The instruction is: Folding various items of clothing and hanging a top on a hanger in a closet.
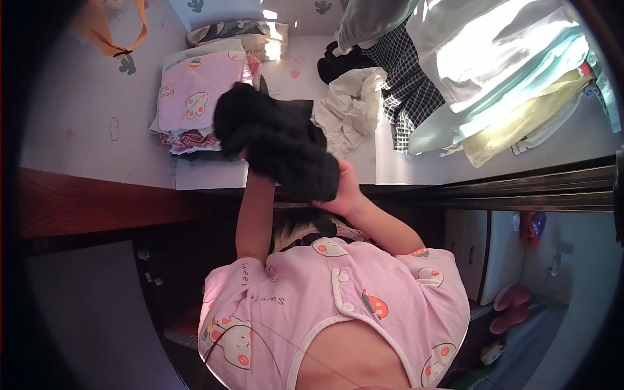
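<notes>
A bundled black garment [287,141] is held up in front of my chest, between my two hands. My right hand [345,190] grips its lower right end, thumb and fingers around the cloth. Beneath its left part, my left hand [244,154] is almost wholly covered by the fabric, with only a bit of skin showing above the wrist. Just behind the garment's left end is a stack of folded clothes [200,92], with a pink printed piece on top. To the right lies a crumpled off-white cloth [353,105].
A camouflage-patterned pouch [239,36] lies behind the stack. Past the off-white cloth are a black item [343,63], black-and-white checked fabric [409,83] and hanging light garments [487,63]. An orange strap [139,34] hangs upper left. A dark sliding-door track [526,183] edges the shelf.
</notes>
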A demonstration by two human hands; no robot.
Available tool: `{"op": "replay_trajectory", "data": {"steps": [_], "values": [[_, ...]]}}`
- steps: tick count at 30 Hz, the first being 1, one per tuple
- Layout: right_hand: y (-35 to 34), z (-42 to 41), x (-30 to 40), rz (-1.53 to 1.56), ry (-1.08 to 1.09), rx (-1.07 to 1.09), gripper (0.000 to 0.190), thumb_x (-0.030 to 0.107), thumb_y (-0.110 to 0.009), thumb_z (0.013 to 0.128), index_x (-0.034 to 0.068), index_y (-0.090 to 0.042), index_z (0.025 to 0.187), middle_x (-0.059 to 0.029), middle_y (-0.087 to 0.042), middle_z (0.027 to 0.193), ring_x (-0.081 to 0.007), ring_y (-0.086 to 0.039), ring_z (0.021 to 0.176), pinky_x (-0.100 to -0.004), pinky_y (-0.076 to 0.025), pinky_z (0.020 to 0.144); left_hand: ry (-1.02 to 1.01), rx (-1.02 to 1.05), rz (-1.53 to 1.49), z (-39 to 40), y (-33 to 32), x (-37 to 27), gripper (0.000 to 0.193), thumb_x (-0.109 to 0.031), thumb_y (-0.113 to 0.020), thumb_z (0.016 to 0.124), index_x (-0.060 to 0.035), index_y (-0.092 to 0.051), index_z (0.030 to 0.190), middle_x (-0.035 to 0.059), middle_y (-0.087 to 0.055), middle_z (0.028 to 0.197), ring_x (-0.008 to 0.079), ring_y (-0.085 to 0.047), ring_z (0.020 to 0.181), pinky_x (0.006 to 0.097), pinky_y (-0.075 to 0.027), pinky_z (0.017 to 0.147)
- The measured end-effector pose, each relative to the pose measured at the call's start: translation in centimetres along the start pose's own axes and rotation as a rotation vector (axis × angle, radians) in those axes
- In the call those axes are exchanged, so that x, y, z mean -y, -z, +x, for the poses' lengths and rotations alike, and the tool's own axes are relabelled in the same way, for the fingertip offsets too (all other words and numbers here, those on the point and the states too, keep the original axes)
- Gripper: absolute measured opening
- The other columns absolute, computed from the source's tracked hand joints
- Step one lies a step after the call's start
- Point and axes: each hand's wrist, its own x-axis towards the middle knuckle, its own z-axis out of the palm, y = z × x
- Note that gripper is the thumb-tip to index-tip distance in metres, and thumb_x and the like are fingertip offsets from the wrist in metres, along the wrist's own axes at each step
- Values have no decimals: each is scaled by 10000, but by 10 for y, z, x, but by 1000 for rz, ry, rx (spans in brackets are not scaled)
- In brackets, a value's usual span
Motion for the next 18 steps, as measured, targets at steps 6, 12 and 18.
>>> {"op": "replay_trajectory", "data": {"steps": [6,12,18], "values": [[55,-17,68,-86,173,-421,294,286,-375,747,46,-520,836,-43,-559,776,-157,-549,694,-294,-451,544,82,345,-460,28,10,23,521,-408,-295,753,-64,-377,1136,117,-367,1177,268,-315,1104,393,-221,935],[61,-55,116,-1642,-160,-855,258,299,-477,740,61,-538,818,-32,-564,744,-145,-534,646,-289,-418,500,76,-78,-205,15,2,32,504,-371,-306,745,-59,-385,1132,122,-365,1184,277,-324,1101,393,-231,931],[18,-36,91,-1659,176,-177,753,84,-610,634,100,-165,1241,-56,-348,1167,-155,-314,1092,-271,-299,859,120,-24,-262,25,10,54,434,-291,-316,753,-22,-433,1072,122,-443,1105,262,-406,1029,381,-272,911]]}}
